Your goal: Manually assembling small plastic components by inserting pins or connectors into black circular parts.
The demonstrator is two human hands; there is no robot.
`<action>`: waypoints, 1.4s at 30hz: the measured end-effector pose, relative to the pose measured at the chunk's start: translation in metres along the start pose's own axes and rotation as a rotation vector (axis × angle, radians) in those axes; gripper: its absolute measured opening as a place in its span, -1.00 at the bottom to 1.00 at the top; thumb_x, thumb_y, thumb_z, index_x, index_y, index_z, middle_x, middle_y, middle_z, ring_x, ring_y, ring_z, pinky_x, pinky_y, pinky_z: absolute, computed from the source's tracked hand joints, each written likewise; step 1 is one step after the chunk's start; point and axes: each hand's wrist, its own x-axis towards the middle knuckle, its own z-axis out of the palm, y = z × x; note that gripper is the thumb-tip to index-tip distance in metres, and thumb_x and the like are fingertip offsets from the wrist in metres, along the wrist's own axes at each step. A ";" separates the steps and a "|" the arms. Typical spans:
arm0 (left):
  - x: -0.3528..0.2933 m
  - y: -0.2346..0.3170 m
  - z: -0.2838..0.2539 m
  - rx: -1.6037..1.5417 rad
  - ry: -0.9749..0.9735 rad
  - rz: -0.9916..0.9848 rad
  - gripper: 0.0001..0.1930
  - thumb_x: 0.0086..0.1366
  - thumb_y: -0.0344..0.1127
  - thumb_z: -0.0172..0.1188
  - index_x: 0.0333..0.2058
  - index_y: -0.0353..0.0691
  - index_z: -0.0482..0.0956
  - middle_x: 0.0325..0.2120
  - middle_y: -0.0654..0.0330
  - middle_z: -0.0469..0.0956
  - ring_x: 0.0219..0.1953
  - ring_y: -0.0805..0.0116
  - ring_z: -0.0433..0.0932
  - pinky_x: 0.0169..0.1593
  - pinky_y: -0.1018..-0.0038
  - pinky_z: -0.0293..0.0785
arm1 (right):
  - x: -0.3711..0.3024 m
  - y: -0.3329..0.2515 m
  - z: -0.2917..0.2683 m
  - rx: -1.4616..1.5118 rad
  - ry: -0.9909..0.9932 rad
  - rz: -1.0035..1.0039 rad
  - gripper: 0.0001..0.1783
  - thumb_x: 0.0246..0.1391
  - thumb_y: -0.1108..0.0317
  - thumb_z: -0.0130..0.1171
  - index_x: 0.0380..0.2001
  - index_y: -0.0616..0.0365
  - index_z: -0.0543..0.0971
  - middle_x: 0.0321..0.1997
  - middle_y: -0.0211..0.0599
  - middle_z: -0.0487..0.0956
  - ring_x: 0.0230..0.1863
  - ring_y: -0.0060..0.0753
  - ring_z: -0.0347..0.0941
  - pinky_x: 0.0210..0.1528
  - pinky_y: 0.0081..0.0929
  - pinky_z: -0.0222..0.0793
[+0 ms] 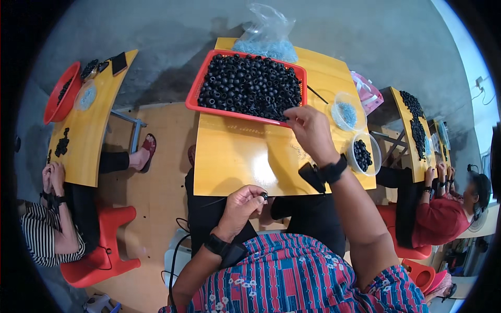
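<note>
My left hand (241,207) is closed in front of the table's near edge, pinching a small black round part (264,196) between thumb and fingertips. My right hand (312,131) reaches over the table to the near right corner of a red basket (194,95). Its fingers are pinched together at the rim, beside the black parts. What they hold, if anything, I cannot make out. The basket is heaped with small black hollow round parts (245,83), some showing open ring-shaped ends.
On the yellow table (229,167), a clear tub of small pale-blue pieces (345,113) and a tub of black parts (362,155) stand at the right. A black stick (317,95) lies near the basket; a clear bag (266,39) stands behind. People work at tables on both sides.
</note>
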 end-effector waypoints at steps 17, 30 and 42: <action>-0.001 0.002 -0.002 -0.057 -0.029 0.002 -0.86 0.34 -0.45 0.11 -0.15 -0.30 0.50 -0.40 0.22 0.53 -0.43 0.57 0.48 -0.30 0.66 0.47 | 0.056 0.018 0.033 -0.215 -0.420 0.029 -0.76 -0.20 0.51 0.28 -0.34 0.17 0.68 -0.40 -0.10 0.65 -0.33 -0.14 0.60 -0.21 -0.36 0.50; -0.003 -0.002 -0.004 -0.069 -0.022 0.032 -0.85 0.35 -0.43 0.10 -0.13 -0.29 0.50 -0.37 0.22 0.53 -0.41 0.57 0.48 -0.27 0.63 0.47 | 0.058 0.019 0.038 -0.189 -0.419 0.097 -0.78 -0.19 0.58 0.14 -0.42 0.17 0.69 -0.34 0.02 0.62 -0.22 -0.02 0.57 -0.12 -0.28 0.47; -0.013 -0.002 0.003 -0.075 0.009 0.016 -0.85 0.34 -0.42 0.12 -0.14 -0.29 0.50 -0.36 0.21 0.53 -0.41 0.55 0.48 -0.27 0.60 0.45 | 0.030 0.006 0.013 0.373 -0.161 0.261 -0.79 -0.16 0.57 0.11 -0.39 0.24 0.64 -0.51 -0.33 0.60 -0.46 -0.52 0.50 -0.34 -0.54 0.42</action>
